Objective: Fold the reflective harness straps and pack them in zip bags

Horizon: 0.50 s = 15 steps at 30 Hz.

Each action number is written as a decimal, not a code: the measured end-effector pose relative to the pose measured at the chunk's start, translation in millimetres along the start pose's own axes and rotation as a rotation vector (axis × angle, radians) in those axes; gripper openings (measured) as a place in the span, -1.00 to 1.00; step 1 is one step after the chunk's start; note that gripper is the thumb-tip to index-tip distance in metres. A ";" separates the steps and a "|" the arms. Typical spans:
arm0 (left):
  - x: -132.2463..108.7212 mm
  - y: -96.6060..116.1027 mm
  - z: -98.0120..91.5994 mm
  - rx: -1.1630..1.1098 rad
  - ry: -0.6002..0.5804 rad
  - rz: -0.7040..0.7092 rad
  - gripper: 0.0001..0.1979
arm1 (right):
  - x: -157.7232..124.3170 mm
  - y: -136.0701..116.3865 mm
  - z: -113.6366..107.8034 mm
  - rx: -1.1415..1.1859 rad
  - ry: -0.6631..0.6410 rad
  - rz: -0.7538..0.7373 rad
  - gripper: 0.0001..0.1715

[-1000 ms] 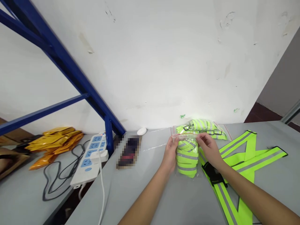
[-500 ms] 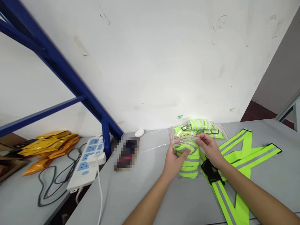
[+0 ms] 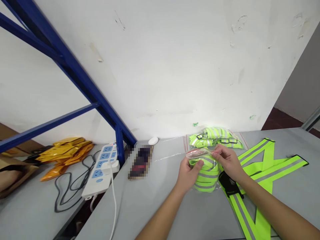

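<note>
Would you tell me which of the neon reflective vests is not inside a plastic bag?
The unfolded vest spread beside the right hand; the held vest and the vest by the wall are both folded inside clear bags.

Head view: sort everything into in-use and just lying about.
In use: left hand and right hand gripping clear plastic bag of folded neon-yellow reflective straps; flat neon-yellow reflective harness under right forearm.
Lying about: white power strip; gold foil pouches; small white puck; blue steel rack.
</note>
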<state>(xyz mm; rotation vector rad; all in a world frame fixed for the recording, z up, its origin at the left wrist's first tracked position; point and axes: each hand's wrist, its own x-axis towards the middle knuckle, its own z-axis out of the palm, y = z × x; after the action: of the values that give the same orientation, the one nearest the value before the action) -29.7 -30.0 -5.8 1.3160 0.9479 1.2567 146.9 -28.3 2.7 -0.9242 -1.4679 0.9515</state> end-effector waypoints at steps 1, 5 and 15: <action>0.4 2.0 -0.3 0.000 -0.003 -0.022 -0.54 | 0.2 -0.1 -0.2 0.003 0.001 0.026 -0.69; 1.9 5.8 -2.0 -0.050 0.009 -0.086 -0.57 | 2.8 0.6 -1.5 -0.006 0.041 0.093 -0.66; -3.9 -12.6 3.7 -0.160 -0.122 -0.118 -0.39 | 3.2 7.7 -2.3 -0.084 0.168 0.037 -0.76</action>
<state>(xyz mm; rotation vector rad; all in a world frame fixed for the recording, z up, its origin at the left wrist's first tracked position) -25.2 -32.4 -18.5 1.1807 0.8102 1.1240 149.2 -22.2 -3.1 -1.0701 -1.3600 0.8235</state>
